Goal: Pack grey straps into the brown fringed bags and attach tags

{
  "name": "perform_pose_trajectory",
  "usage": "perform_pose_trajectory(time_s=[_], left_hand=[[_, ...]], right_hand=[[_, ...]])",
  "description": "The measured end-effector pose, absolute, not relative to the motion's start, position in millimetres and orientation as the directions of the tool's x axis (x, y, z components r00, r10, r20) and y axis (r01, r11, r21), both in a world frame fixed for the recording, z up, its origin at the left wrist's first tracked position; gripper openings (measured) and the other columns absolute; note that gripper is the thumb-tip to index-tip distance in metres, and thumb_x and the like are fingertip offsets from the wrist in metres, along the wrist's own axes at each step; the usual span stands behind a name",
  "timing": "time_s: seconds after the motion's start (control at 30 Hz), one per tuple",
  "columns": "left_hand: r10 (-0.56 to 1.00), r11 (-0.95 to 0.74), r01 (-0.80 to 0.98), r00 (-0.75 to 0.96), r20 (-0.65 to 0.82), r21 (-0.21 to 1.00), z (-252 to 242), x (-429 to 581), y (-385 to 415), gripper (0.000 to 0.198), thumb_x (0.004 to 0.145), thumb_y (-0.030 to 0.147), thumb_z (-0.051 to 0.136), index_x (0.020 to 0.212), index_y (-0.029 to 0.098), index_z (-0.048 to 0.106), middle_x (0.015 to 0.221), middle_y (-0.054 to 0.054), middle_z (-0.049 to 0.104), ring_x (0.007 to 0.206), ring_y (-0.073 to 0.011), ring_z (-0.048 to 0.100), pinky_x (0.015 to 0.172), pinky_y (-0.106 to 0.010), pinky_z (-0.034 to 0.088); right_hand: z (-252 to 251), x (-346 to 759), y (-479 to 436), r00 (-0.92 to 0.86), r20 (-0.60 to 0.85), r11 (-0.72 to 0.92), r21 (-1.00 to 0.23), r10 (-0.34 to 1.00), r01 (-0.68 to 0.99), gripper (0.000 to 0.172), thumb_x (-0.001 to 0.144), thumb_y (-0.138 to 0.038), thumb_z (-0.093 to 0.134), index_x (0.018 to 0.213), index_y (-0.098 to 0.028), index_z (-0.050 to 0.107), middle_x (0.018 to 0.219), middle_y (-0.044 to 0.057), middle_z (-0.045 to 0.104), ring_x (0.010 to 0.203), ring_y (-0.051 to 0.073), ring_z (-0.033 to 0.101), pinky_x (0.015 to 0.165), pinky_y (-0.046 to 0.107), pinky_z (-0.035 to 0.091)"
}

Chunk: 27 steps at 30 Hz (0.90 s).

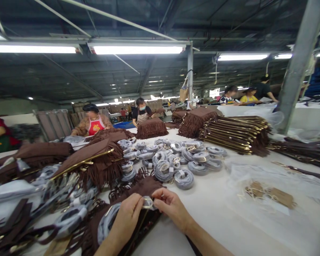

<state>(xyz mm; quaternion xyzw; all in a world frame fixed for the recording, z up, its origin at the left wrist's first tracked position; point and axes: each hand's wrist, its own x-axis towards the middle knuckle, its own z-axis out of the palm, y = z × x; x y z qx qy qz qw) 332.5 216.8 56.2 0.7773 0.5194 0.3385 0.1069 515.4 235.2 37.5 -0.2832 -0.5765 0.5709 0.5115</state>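
Observation:
Both hands meet low in the middle of the head view. My left hand [128, 215] is closed, pinching one side of a gold-coloured clasp [148, 202] in clear wrapping. The fingers of my right hand [173, 206] close on its other side. A coiled strap [106, 224] in greyish plastic lies by my left hand and is partly hidden by it. Beneath my hands is a brown fringed piece [146, 186] with a gold-edged side. Just beyond them sits a heap of similar wrapped strap coils [184, 178], some with white bands.
Brown fringed pieces [93, 156] are stacked to the left, with more gold-edged ones [229, 131] at the back right. Brown tags [281, 197] lie by clear plastic sheeting [242, 209]. Several people are around the tables, and a metal post [300, 67] rises at right.

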Motion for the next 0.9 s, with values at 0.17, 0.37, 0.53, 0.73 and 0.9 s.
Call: perform_pose_trajectory(time_s=[0.17,0.37,0.53,0.73,0.9], left_hand=[[0.856,-0.493,0.669,0.256,0.450,0.556,52.5,325.3,220.0,0.039,0.093,0.024,0.034,0.122,0.024,0.058,0.124,-0.006,0.066,0.113,-0.0201,0.060,0.099,-0.034,0.046],[0.852,-0.506,0.660,0.283,0.440,0.555,58.6,328.7,217.0,0.032,0.095,0.025,0.032,0.092,0.021,0.063,0.089,-0.006,0.069,0.084,-0.0197,0.063,0.078,-0.030,0.050],[0.842,-0.507,0.695,0.275,0.463,0.509,58.7,331.2,212.9,0.030,0.095,0.025,0.030,0.076,0.021,0.054,0.077,-0.005,0.061,0.073,-0.0194,0.058,0.069,-0.029,0.046],[0.825,-0.520,0.733,0.298,0.480,0.439,52.3,330.1,213.1,0.029,0.095,0.022,0.028,0.081,0.021,0.053,0.081,-0.005,0.059,0.076,-0.0200,0.057,0.070,-0.029,0.045],[0.832,-0.480,0.794,0.278,0.480,0.373,51.0,330.4,214.1,0.029,0.094,0.019,0.027,0.083,0.021,0.053,0.082,-0.005,0.057,0.076,-0.0203,0.057,0.070,-0.030,0.045]], right_hand=[[42.1,516.4,231.1,-0.325,0.296,0.191,-0.929,0.898,-0.318,0.026,0.064,-0.034,0.074,0.071,-0.020,0.054,0.063,-0.006,0.046,0.059,0.010,0.038,0.056,0.022,0.030],[38.1,515.6,232.0,-0.365,0.211,0.111,-0.954,0.907,-0.277,0.013,0.066,-0.030,0.066,0.072,-0.018,0.063,0.054,-0.007,0.042,0.050,0.008,0.028,0.049,0.023,0.020],[35.0,513.0,233.7,-0.286,0.220,0.168,-0.966,0.933,-0.197,0.024,0.073,-0.040,0.066,0.068,-0.016,0.065,0.053,-0.006,0.043,0.051,0.009,0.032,0.051,0.024,0.026],[36.5,509.7,231.9,-0.216,0.334,0.305,-0.940,0.918,-0.156,0.031,0.074,-0.043,0.068,0.061,-0.018,0.059,0.058,-0.004,0.047,0.059,0.012,0.039,0.057,0.024,0.033],[35.5,507.2,230.5,-0.245,0.331,0.263,-0.925,0.911,-0.273,0.028,0.069,-0.044,0.074,0.070,-0.019,0.061,0.061,-0.005,0.049,0.059,0.012,0.040,0.058,0.024,0.034]])
